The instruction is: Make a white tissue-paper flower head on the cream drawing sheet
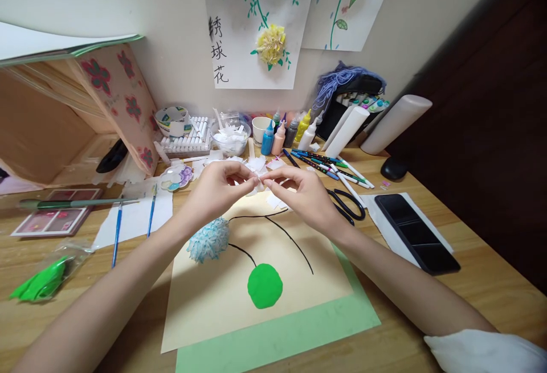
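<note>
White scrap [259, 180] links left hand [223, 181] with right [306, 192] near paper's edge [252, 201].

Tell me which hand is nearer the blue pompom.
Left. The left hand is just beyond the blue pompom; the right hand is farther off, beyond it and to the right.

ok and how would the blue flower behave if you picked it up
The blue flower is probably light, since it looks made of thin petals. Their tips stick out freely, so they'd likely crumple if squeezed.
</note>
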`<move>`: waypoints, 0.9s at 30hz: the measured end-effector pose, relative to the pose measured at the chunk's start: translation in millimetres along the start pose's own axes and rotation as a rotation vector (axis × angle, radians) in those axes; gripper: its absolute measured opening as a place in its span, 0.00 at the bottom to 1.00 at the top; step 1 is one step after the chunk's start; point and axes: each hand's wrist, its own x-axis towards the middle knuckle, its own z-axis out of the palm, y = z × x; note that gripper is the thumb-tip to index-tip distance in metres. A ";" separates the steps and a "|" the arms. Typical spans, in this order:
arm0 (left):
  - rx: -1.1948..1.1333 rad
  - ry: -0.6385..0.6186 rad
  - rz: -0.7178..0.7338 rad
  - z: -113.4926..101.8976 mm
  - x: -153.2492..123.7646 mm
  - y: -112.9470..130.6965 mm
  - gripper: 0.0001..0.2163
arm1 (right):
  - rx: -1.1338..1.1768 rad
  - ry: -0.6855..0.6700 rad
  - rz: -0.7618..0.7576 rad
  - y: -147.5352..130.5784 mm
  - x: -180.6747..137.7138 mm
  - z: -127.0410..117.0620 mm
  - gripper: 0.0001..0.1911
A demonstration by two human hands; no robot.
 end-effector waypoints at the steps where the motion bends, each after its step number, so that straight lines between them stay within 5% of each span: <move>1: 0.017 0.006 0.017 -0.2 -0.6 1.4 0.09 | 0.017 0.000 0.016 -1.4 0.4 -0.4 0.07; 27: 0.173 0.175 0.184 4.1 -12.5 14.7 0.05 | 0.299 -0.097 0.263 3.2 6.3 -6.3 0.10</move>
